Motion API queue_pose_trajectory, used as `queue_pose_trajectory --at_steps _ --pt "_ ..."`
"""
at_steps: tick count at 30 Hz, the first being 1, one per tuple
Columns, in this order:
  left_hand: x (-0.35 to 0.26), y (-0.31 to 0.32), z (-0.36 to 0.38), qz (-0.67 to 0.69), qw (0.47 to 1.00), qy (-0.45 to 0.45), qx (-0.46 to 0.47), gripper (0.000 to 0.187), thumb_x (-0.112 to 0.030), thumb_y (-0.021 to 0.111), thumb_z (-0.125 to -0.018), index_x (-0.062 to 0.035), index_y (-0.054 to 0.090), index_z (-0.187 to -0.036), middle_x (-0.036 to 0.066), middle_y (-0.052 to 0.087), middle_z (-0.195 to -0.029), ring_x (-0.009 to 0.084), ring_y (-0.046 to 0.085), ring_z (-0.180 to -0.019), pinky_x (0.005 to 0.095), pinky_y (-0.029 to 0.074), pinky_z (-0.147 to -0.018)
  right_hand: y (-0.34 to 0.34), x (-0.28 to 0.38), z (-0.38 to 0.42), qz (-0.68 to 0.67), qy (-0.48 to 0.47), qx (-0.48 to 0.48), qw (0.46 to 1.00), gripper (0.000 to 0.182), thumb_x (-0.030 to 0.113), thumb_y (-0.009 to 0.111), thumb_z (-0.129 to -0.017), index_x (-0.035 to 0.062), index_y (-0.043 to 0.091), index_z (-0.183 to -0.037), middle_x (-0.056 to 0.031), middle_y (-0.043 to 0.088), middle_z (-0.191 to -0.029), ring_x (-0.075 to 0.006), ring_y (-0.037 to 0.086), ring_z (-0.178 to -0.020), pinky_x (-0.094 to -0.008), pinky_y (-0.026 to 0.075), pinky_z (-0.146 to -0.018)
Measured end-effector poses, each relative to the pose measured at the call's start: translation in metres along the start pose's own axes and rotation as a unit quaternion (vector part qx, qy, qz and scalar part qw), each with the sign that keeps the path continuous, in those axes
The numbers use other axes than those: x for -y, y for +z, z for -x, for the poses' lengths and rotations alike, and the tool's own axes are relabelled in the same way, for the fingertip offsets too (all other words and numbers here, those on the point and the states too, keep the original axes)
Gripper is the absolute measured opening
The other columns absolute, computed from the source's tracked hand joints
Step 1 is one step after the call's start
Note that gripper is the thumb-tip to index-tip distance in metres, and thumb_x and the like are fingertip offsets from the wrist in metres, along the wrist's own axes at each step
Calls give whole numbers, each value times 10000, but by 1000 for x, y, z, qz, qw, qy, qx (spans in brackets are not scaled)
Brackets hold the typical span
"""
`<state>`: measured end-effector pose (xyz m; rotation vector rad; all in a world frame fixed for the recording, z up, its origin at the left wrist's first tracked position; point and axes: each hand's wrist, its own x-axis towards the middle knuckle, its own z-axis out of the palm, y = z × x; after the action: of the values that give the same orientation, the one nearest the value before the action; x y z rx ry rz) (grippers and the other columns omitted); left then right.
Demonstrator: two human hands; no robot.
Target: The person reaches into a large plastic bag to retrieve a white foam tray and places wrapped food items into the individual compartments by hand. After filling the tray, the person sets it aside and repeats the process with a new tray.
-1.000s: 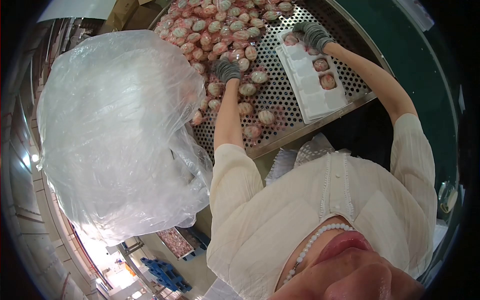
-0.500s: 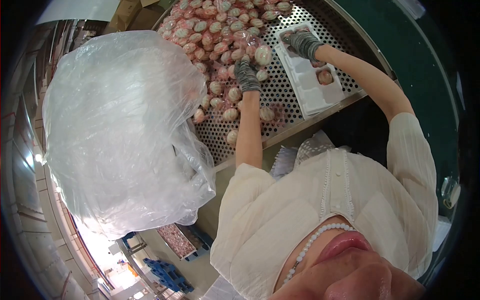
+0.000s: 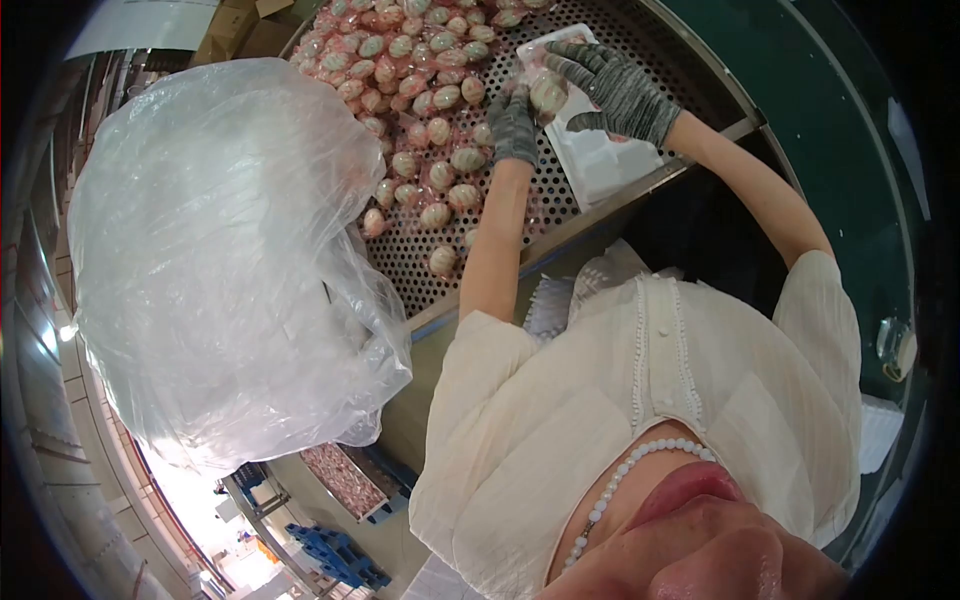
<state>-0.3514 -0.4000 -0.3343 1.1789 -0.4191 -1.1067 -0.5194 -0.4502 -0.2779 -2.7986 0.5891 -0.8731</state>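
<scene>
My left hand (image 3: 513, 128), in a grey striped glove, is closed at the edge of a clear-wrapped, pale round piece (image 3: 547, 93), gripping its wrapper. Just right of that piece, my right hand (image 3: 628, 98), gloved the same way, has its fingers spread over a white moulded tray (image 3: 597, 172). Its fingertips are close to the piece; whether they touch it is unclear. The right hand hides part of the tray and its compartments. Many similar wrapped pieces (image 3: 435, 95) lie heaped left of my left hand.
The perforated metal table (image 3: 410, 290) has a raised front rim. A large clear plastic bag (image 3: 230, 270) bulges at the left. Beyond the table on the right is a green surface (image 3: 840, 130). Blue pallets (image 3: 335, 555) and a bin of reddish pieces (image 3: 342, 478) stand at lower left.
My left hand has moved right and up from the heap, bringing a wrapped piece beside the tray. My right hand has spread its fingers and moved slightly down. The whole view has shifted a little.
</scene>
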Motion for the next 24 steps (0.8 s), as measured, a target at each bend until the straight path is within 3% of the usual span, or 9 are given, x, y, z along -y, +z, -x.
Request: queue_pose_trajectory --at_steps 7,9,11,13,17,19,21,22,24 --pt "2 22 -3 -320 933 168 3 234 -180 445 -788 33 502 -866 124 527 -754 195 534 -627 305 461 -570 10 -6 6 45 2 10 999 525 316 585 -692 59 416 -1118 -141 450 -1076 -267 454 -969 -338 379 -811" --pt "1 27 -6 -487 748 450 -23 303 -226 424 -794 37 502 -926 171 533 -816 249 527 -730 333 420 -681 7 -2 -1 -176 172 12 969 459 324 559 -721 75 442 -1089 -156 521 -953 -267 516 -869 -342 414 -757" --pt "-9 27 -7 -484 792 373 5 339 -247 393 -810 30 498 -975 208 525 -886 292 506 -809 360 400 -724 22 -15 -3 -152 124 -67 978 472 378 516 -748 96 429 -1116 -135 549 -853 -202 550 -695 -299 457 -643" --pt "-12 22 -11 -390 888 226 91 341 -261 407 -819 39 500 -952 204 529 -893 301 495 -799 341 383 -746 22 -22 -7 -374 304 134 866 500 414 490 -758 108 408 -1144 -87 551 -777 -121 511 -582 -251 455 -530" --pt "-12 18 -7 -486 829 268 67 336 -249 403 -825 41 484 -973 184 509 -905 232 499 -757 307 404 -703 43 -34 -10 -303 295 157 892 472 401 450 -787 122 392 -1164 -45 540 -706 -66 452 -497 -220 425 -434" --pt "-14 20 -12 -466 836 283 67 336 -254 389 -825 33 493 -967 190 518 -894 255 504 -768 326 401 -713 49 -43 -15 -276 292 156 902 472 381 482 -776 105 405 -1152 -60 558 -760 -94 503 -566 -231 456 -520" --pt "-18 23 -20 -427 847 310 63 343 -265 360 -827 16 510 -955 201 537 -872 301 512 -790 362 394 -732 53 -53 -22 -217 40 -59 973 471 347 526 -757 80 421 -1132 -89 565 -877 -150 547 -728 -259 455 -676" --pt "-24 29 -19 -325 892 300 94 345 -274 361 -825 15 523 -921 196 541 -863 311 510 -794 370 391 -725 7 -25 -37 -277 213 95 932 472 320 559 -739 61 433 -1113 -104 542 -986 -179 524 -884 -272 404 -799" --pt "-26 29 -24 -413 852 320 38 365 -293 370 -822 20 523 -930 198 539 -889 310 503 -830 359 381 -749 40 -55 -42 -245 126 12 961 452 316 553 -744 57 440 -1096 -95 549 -953 -161 527 -849 -274 410 -778"
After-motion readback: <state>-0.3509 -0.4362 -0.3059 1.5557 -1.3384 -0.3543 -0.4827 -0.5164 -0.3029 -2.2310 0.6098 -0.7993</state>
